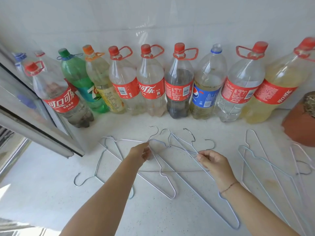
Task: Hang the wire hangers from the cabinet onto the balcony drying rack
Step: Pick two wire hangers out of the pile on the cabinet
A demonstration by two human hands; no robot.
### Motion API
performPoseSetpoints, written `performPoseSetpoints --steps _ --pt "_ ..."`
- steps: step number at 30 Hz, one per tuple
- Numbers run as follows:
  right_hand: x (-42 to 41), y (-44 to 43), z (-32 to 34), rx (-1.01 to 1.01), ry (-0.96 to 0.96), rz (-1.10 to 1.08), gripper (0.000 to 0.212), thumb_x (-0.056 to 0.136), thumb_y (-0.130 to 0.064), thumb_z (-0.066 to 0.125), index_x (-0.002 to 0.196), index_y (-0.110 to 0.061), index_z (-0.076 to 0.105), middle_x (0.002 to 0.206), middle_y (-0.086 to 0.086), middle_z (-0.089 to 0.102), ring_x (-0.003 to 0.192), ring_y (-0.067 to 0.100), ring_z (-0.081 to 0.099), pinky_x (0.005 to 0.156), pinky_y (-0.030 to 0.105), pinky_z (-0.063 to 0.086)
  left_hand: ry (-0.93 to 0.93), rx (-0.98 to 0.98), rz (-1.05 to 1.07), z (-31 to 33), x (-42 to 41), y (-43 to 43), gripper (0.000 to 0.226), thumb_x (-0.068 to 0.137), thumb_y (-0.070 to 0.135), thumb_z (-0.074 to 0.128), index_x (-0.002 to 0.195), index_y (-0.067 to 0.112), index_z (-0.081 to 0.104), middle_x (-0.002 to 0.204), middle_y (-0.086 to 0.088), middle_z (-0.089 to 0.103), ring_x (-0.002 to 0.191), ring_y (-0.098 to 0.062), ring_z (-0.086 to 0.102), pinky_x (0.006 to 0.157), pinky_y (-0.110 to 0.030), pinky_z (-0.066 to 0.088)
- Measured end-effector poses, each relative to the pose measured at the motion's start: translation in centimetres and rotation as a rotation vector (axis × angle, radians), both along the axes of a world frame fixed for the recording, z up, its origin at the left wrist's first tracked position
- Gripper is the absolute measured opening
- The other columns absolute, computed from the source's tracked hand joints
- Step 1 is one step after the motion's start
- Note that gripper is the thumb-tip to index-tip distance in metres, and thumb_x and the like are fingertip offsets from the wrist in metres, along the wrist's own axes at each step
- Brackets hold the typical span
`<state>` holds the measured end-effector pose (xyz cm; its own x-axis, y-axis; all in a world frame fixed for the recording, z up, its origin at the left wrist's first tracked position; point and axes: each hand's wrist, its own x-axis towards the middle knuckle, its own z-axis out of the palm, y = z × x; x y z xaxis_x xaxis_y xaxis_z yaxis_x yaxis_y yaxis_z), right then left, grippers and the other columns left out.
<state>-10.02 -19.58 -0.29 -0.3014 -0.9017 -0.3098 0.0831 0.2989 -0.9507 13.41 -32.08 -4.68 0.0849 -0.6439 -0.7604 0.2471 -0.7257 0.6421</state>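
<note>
The lower part of the frame was a white speckled counter (51,193). A glossy white tiled wall (153,17) ran across the top, and a glass panel in a metal frame (34,120) cut in from the left edge. The wire hangers (167,183) lay flat in a tangled cluster at the centre of the counter, hooks pointing towards the wall. A single hanger (95,171) lay apart at lower left and another bunch (265,166) was spread at the right. My view of the left hand (139,153) showed its fingertips pinched on a wire just under one hook. The right hand (213,161) pinched crossing wires between thumb and fingertips, with a thin bracelet (229,186) on its wrist. I could not tell whether both held the same hanger. Both forearms lay over parts of the cluster and hid some of the wire. Behind the hangers a row of large plastic bottles (124,86) stood against the wall, most with red caps and loop handles. A clay pot (296,126) sat at the right edge, cut off by the frame. Most labels were red Coca-Cola ones with Chinese lettering. One green bottle (80,82) showed a "7", and an uncapped bottle (207,92) wore a blue Pepsi label.
</note>
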Motion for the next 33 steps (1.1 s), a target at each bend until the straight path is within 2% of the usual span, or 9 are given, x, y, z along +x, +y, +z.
performPoseSetpoints --steps 4,6,13,16,20,24,28,30,33 --pt "0.5 -0.4 0.1 0.009 -0.020 0.003 0.008 0.083 -0.004 0.063 0.080 -0.010 0.066 0.053 -0.012 0.060 0.048 -0.004 0.049 0.053 0.006 0.040 0.040 0.000 0.008 0.7 0.0 0.6 0.010 0.083 0.008 0.066 0.077 0.005 0.058 0.072 -0.009 0.053 0.056 -0.018 0.048 0.042 -0.020 0.042" --pt "0.7 -0.6 0.0 0.011 -0.037 0.017 0.008 0.084 -0.004 0.062 0.080 -0.011 0.066 0.049 -0.013 0.058 0.046 -0.001 0.044 0.050 0.008 0.038 0.043 -0.007 0.024 1.3 -0.1 1.1 0.009 0.082 0.008 0.067 0.077 0.006 0.060 0.072 -0.007 0.055 0.059 -0.016 0.051 0.049 -0.021 0.043" --pt "1.8 -0.2 0.5 0.003 -0.141 0.071 0.011 0.083 -0.001 0.061 0.082 -0.010 0.067 0.060 0.001 0.058 0.050 0.005 0.044 0.052 0.011 0.039 0.049 -0.124 0.108 5.0 0.8 4.3 0.003 0.086 0.013 0.061 0.083 0.013 0.062 0.078 -0.003 0.060 0.071 -0.016 0.062 0.063 -0.022 0.044" --pt "2.2 0.4 1.4 -0.008 -0.206 0.153 0.011 0.083 -0.001 0.061 0.088 -0.009 0.067 0.069 0.006 0.057 0.058 0.012 0.044 0.062 0.019 0.039 0.073 -0.196 0.200 7.2 1.4 6.8 0.008 0.086 0.008 0.057 0.089 0.013 0.063 0.080 -0.002 0.062 0.076 -0.017 0.065 0.063 -0.021 0.044" --pt "2.4 1.8 3.5 -0.050 -0.273 0.255 0.017 0.083 0.001 0.059 0.098 -0.003 0.065 0.071 0.005 0.057 0.055 0.008 0.046 0.061 0.019 0.038 0.098 -0.310 0.321 10.9 1.4 11.3 0.008 0.088 0.008 0.056 0.089 0.014 0.061 0.080 -0.002 0.061 0.070 -0.015 0.065 0.063 -0.020 0.042" --pt "2.5 4.2 6.4 -0.089 -0.372 0.367 0.016 0.083 0.005 0.056 0.094 -0.003 0.064 0.070 0.004 0.059 0.049 0.004 0.051 0.052 0.012 0.041 0.080 -0.437 0.388 14.6 1.1 16.6 0.018 0.088 0.003 0.056 0.102 0.013 0.060 0.085 -0.001 0.061 0.070 -0.013 0.067 0.058 -0.017 0.046" --pt "3.0 7.2 9.2 -0.123 -0.370 0.552 0.014 0.083 0.001 0.058 0.086 -0.010 0.066 0.068 0.008 0.059 0.054 0.013 0.046 0.058 0.022 0.036 0.003 -0.545 0.407 17.7 0.5 23.4 0.034 0.087 -0.004 0.055 0.118 0.009 0.057 0.080 -0.003 0.061 0.064 -0.012 0.068 0.055 -0.017 0.046" --pt "3.7 8.8 10.5 -0.134 -0.407 0.646 0.015 0.084 0.002 0.057 0.085 -0.011 0.066 0.067 0.004 0.061 0.052 0.009 0.050 0.054 0.017 0.041 -0.057 -0.570 0.426 19.1 0.3 27.2 0.035 0.086 -0.005 0.057 0.119 0.007 0.059 0.077 -0.003 0.063 0.066 -0.014 0.068 0.055 -0.017 0.046" --pt "5.1 11.8 12.9 -0.150 -0.460 0.801 0.014 0.085 0.000 0.057 0.093 -0.007 0.066 0.066 0.001 0.063 0.052 0.005 0.054 0.052 0.011 0.046 -0.140 -0.613 0.501 21.3 0.2 33.2 0.035 0.083 -0.002 0.062 0.116 0.007 0.063 0.081 -0.003 0.068 0.076 -0.019 0.069 0.061 -0.021 0.048"
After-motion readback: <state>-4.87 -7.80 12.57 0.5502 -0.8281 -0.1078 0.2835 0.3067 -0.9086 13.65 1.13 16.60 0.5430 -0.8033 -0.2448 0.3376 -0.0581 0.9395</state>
